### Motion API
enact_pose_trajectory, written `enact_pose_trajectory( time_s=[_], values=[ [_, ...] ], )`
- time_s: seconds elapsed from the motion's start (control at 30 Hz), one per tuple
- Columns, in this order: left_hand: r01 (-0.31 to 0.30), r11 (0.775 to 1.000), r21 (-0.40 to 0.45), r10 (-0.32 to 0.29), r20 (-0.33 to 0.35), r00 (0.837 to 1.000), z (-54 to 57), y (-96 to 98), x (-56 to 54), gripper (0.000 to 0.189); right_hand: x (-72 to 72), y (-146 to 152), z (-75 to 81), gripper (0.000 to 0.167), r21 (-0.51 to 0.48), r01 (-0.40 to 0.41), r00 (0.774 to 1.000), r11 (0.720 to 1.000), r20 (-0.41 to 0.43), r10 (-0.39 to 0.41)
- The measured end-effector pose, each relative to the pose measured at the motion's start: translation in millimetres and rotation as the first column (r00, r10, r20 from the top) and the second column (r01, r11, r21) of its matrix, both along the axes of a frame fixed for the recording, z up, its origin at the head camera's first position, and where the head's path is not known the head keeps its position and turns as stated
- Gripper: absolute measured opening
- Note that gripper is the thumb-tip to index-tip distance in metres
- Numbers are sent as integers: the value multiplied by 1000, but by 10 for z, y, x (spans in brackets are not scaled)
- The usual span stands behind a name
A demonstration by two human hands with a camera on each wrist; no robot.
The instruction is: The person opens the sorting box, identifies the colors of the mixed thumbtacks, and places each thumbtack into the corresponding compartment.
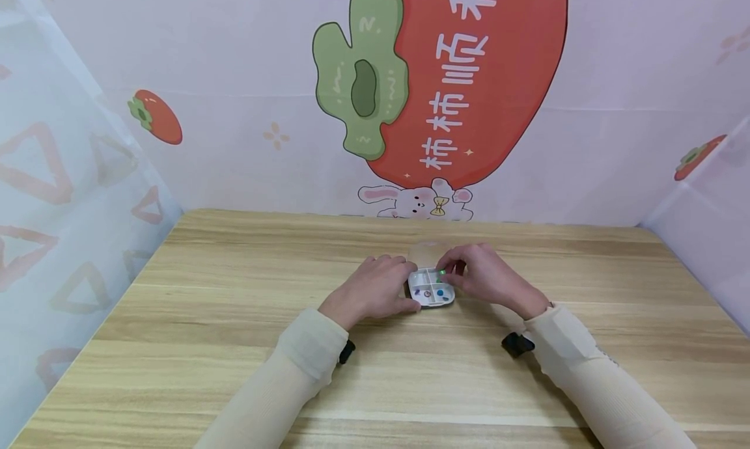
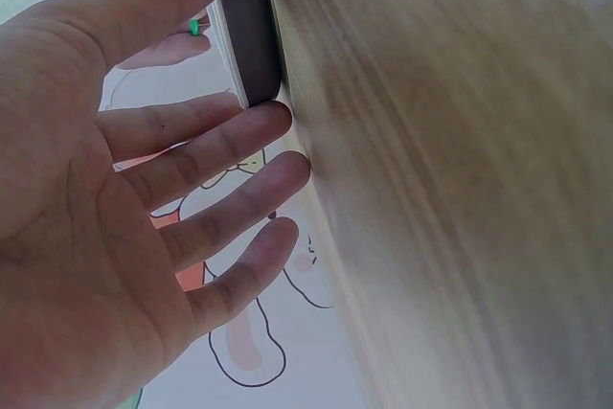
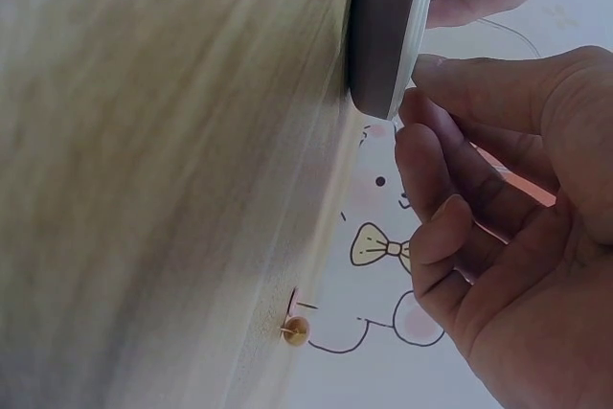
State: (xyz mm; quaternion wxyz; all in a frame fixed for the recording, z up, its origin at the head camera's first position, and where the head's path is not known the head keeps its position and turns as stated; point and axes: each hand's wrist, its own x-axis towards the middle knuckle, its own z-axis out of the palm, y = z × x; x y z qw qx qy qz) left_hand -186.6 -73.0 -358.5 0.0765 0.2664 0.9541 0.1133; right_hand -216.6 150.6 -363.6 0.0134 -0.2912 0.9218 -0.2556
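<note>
As my left hand (image 1: 377, 287) grips the case (image 1: 419, 278), lower centre | my right hand (image 1: 485, 276) narrowly pinches a green bead (image 2: 194, 27) | a slackened pinch could drop it outside.

The left hand (image 1: 375, 287) holds a divided white box (image 1: 418, 279) on the tabletop (image 1: 234, 293); the right hand (image 1: 483, 274) pinches a green piece (image 1: 442, 274) at its far-right compartment.

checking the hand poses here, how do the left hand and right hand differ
The left hand spreads its fingers; the right hand curls its own. The left hand holds the divided box; the right hand is at a green piece. Both emerge from cream sleeves.
</note>
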Motion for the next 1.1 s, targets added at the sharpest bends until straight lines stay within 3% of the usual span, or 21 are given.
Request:
enact_pose_trajectory(
  time_s=[1.1],
  values=[
    [-7, 1000, -15, 7, 5, 1000, -13, 11, -13, 64, -11, -4, 9, 17, -16, -14, 998, 1000, 53, 15]
  ],
)
